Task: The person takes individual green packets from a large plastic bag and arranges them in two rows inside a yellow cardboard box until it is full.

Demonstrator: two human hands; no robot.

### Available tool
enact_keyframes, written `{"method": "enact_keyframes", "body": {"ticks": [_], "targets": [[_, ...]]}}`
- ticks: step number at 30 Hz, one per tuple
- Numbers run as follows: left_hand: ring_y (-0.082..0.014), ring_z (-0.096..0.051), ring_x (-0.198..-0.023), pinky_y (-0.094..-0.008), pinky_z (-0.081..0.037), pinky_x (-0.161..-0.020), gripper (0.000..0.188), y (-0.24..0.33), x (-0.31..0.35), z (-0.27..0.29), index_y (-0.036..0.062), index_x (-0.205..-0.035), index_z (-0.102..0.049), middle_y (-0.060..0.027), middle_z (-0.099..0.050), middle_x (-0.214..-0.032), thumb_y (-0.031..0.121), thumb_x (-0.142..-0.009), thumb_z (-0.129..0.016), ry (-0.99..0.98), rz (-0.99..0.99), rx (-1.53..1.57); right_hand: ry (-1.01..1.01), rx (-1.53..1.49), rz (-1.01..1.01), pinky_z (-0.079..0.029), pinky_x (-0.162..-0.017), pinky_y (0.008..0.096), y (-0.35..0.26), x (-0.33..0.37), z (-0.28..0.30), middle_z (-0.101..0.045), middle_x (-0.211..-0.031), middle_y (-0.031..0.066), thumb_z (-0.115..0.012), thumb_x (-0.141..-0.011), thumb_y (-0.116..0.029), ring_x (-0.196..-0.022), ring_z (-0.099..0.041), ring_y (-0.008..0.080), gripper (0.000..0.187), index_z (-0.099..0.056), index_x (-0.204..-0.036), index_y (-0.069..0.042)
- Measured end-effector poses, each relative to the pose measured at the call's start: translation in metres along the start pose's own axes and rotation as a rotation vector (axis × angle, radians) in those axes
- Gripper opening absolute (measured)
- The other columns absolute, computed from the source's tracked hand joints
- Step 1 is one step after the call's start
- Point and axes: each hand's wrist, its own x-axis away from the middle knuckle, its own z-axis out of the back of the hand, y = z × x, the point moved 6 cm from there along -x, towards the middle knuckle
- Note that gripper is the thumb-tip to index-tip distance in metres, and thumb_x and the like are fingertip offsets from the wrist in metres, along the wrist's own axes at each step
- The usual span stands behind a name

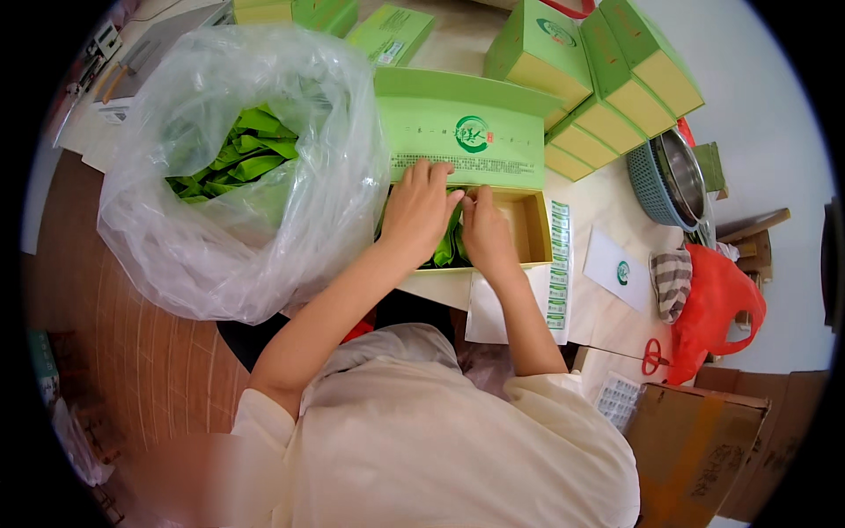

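Observation:
In front of me lies a gift box point(525, 220) with a pale yellow inside, its green lid point(510, 154) raised at the back. Shiny green packets point(447, 249) stand in its left part; the right part shows bare. My left hand point(415, 214) reaches over these packets, fingers stretched out to the box's back edge, thumb pointing right. Close beside it, my right hand point(487, 231) is closed in a pinch at the top of a green packet. The fingers partly hide that packet. More green packets point(255, 145) fill a large clear plastic bag point(339, 189) on the left.
Stacked green boxes point(607, 97) stand at the back right, with another green box point(392, 33) behind the lid. To the right are a sticker sheet point(559, 264), a white card point(614, 268), a blue basket point(651, 185), a red bag point(717, 304), red-handled scissors point(651, 356) and a carton point(695, 440).

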Motion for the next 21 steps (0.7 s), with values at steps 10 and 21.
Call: {"method": "enact_keyframes", "body": {"ticks": [10,21], "targets": [[-0.0402,-0.020,-0.136,-0.0453,-0.019,-0.111,0.060,0.009,0.110,0.028,-0.0042,-0.144,-0.017,-0.0259,-0.015,-0.147,0.016,-0.094,-0.044,0.132,0.178,0.349,-0.204,-0.021,-0.148,-0.044,-0.075,0.0476,0.021,-0.008,0.006,-0.061,-0.085,0.0282,-0.039,-0.097,-0.039,-0.084,-0.058,0.0448,0.047,-0.057,-0.102,0.004],[-0.0404,-0.024,-0.135,-0.0478,-0.021,-0.110,0.057,0.013,0.117,0.017,-0.0032,-0.140,-0.030,-0.0239,-0.023,-0.147,0.018,-0.090,-0.051,0.036,0.105,0.293,-0.317,0.266,-0.155,-0.047,-0.080,0.0503,-0.024,0.008,-0.021,-0.062,-0.093,0.0306,-0.034,-0.094,-0.055,-0.090,-0.060,0.0454,0.066,-0.052,-0.106,0.008]]}}
